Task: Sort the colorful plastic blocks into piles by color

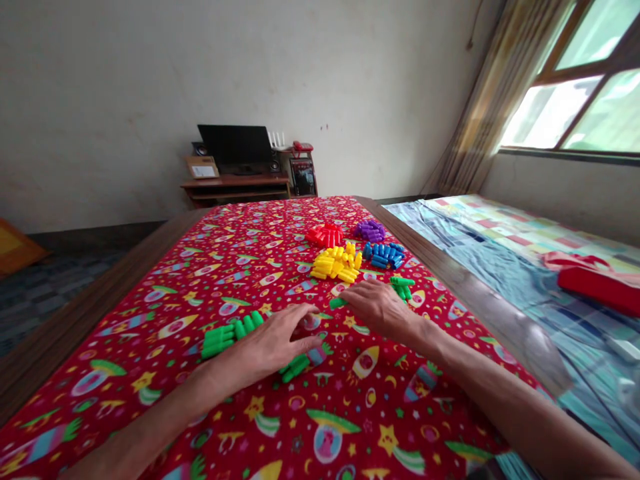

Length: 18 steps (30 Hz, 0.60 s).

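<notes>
My left hand [285,333] is over the red patterned cloth with fingers stretched and thumb apart, holding nothing that I can see. Beside it lies a row of green bullet-shaped plastic pieces [219,341], partly covered by the hand. Several more green pieces [296,367] are just below its thumb. Palm down, my right hand [375,307] has its fingers closed around a green plastic piece [338,303], whose end sticks out at the fingertips. Behind that hand is a small group of green pieces [401,288].
Farther along the cloth [210,400] are piles of yellow pieces [336,264], blue pieces [384,255], red pieces [325,235] and purple pieces [369,231]. The table's wooden edge [465,293] runs along the right, beside a bed [480,247]. A desk with a monitor [235,148] stands against the wall.
</notes>
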Each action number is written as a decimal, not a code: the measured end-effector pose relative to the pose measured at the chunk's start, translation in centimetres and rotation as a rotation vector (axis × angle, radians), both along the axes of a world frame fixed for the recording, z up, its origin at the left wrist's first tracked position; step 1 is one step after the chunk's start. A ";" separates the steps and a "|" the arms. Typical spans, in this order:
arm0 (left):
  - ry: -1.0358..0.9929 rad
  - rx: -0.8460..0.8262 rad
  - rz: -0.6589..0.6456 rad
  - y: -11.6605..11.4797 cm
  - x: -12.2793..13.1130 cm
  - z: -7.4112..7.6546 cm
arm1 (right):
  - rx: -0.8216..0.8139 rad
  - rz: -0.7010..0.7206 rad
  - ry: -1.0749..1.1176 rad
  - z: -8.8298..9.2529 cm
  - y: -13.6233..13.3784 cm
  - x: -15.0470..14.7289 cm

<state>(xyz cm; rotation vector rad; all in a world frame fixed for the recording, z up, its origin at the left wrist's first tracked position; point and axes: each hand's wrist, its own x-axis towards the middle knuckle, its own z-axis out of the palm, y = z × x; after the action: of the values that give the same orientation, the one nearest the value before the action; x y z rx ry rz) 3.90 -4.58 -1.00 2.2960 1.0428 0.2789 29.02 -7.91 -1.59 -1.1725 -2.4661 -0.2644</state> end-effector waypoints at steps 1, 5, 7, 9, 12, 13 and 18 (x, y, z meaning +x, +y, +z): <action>0.103 0.072 -0.035 -0.2 -0.8 0.4 | 0.016 -0.089 -0.020 0.5 0.3 1.0; 0.314 0.183 -0.208 -0.7 -3.8 0.6 | -0.055 -0.416 -0.113 1.8 1.5 4.6; 0.328 0.195 -0.237 -0.7 -4.4 0.1 | -0.161 -0.523 -0.161 2.0 1.9 5.7; 0.301 0.205 -0.229 -0.5 -4.3 -0.3 | -0.276 -0.573 -0.191 1.9 2.0 6.3; 0.185 0.178 -0.157 -0.1 -2.6 -0.1 | -0.292 -0.528 -0.114 2.0 1.9 6.3; 0.122 0.157 -0.105 0.1 -1.8 0.1 | -0.243 -0.493 -0.048 2.0 1.7 5.9; -0.347 -0.191 0.160 0.6 1.4 0.1 | -0.084 -0.061 0.277 1.8 -0.3 1.8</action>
<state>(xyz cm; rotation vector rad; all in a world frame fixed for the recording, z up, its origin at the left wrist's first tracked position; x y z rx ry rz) 5.28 -3.99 -0.86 1.9120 1.0241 0.5925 30.79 -8.21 0.24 -1.2292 -2.2210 -0.0130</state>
